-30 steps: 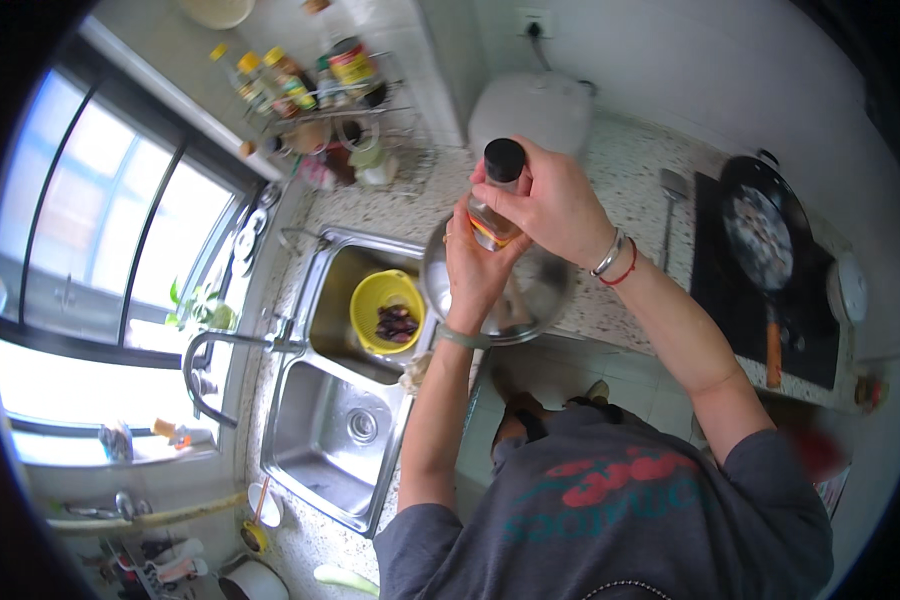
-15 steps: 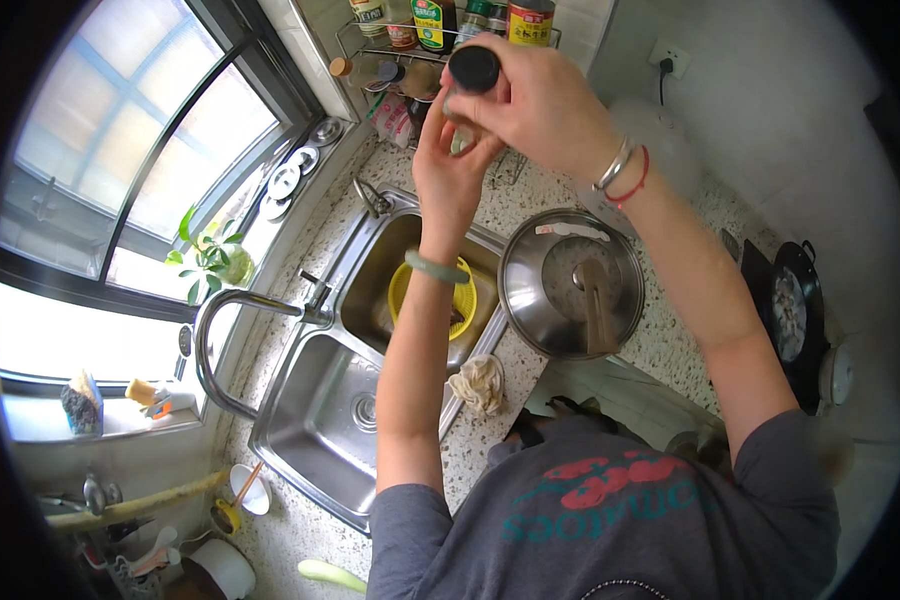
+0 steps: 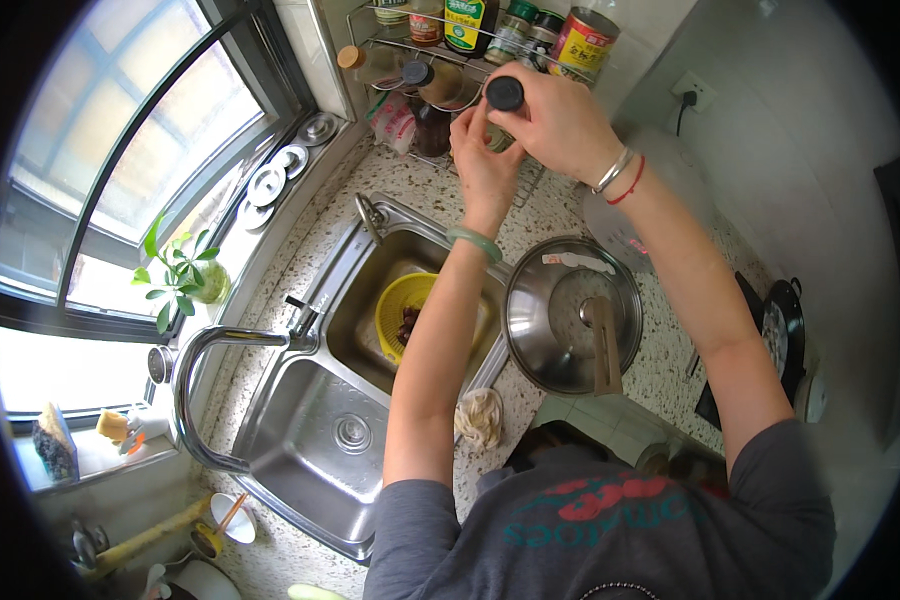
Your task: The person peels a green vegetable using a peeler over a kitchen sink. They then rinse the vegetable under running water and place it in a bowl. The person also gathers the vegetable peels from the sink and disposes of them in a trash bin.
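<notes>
At the far left, a small green potted plant [image 3: 177, 277] stands on the window sill, and just right of it a curved steel faucet [image 3: 205, 375] arches over the near basin of a double sink [image 3: 310, 440]. In the far basin sits a yellow colander [image 3: 402, 312] with something dark in it. Right of the sink a crumpled rag [image 3: 480, 416] lies on the speckled counter, and beyond it a steel pot lid [image 3: 572, 312] covers a pot. Up at the far edge, in front of a wire rack [image 3: 440, 45] crowded with bottles and cans, both hands meet on one small jar: the left hand [image 3: 482, 158], a jade-green bangle at its wrist, is curled around the jar's body from below (the body is almost wholly hidden behind the palm and fingers), while the right hand [image 3: 560, 122] closes over its black cap [image 3: 504, 93], fingers gripping around the rim. The cap sits squarely on the jar, so I judge the opening or closing twist to be in progress; nothing appears poured out, and whether the cap is tight or loose cannot be told. A dark pan [image 3: 782, 335] rests at the far right.
</notes>
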